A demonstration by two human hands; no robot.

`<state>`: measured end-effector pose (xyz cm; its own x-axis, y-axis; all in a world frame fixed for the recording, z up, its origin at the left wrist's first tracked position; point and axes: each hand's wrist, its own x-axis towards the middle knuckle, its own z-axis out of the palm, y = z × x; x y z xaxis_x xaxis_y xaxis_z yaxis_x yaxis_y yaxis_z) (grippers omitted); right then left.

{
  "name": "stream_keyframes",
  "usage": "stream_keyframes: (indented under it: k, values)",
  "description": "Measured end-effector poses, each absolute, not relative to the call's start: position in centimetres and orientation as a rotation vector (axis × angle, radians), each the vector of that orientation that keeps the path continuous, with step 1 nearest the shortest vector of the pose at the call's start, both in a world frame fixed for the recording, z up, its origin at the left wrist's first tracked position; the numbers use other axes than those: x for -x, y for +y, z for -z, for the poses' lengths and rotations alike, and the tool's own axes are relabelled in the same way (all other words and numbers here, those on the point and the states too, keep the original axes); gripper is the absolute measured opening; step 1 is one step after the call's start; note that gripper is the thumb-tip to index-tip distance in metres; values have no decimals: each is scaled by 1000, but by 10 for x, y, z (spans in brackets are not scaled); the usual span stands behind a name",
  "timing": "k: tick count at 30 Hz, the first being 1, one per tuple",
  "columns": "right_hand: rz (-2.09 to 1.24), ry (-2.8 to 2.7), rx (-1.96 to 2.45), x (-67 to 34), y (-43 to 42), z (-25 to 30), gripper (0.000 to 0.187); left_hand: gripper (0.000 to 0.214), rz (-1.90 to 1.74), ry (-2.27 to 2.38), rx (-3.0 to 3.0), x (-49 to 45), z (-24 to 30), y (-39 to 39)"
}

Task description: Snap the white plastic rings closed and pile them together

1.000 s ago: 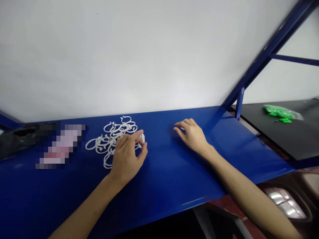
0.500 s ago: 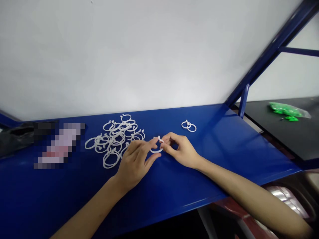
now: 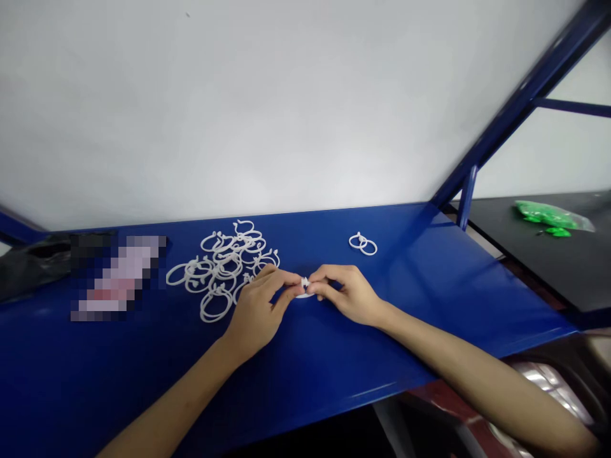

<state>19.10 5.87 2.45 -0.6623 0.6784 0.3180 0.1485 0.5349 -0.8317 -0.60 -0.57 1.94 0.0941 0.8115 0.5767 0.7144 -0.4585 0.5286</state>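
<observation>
Both my hands meet at the middle of the blue table [image 3: 143,381]. Between their fingertips, a white plastic ring [image 3: 304,289] lies mostly hidden, and my left hand [image 3: 255,308] and my right hand [image 3: 346,294] pinch its clasp end. The heel of my left hand's fingers sits just right of a loose heap of tangled white plastic rings [image 3: 222,270]. Behind my right hand, two linked white rings [image 3: 363,243] lie apart from the heap.
A pixelated, unreadable object [image 3: 117,277] and a dark bag [image 3: 33,264] lie at the table's left. A blue metal strut [image 3: 520,108] rises at the right, beside a black shelf [image 3: 548,273] holding a green plastic packet [image 3: 551,216]. A white wall stands behind.
My right hand has moved left to meet my left hand. A ring now sits pinched between them, its loop less visible than before, and the linked pair has appeared behind my right hand.
</observation>
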Motion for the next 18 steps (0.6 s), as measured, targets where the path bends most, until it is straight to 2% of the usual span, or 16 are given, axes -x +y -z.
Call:
stream_keyframes:
  k: [5,12,18]
  values:
    - [-1035,-2227,575,-192,60,-23,16,13,-1288,1493,-2325,7,-16,-8]
    - [-839,-2437,378,-195,60,-17,24,22,-1212,1368,-2584,9,-7,-8]
    - [-719,-2417,506,-192,64,-18,21,17,-1147,1466,-2591,12,-9,-1]
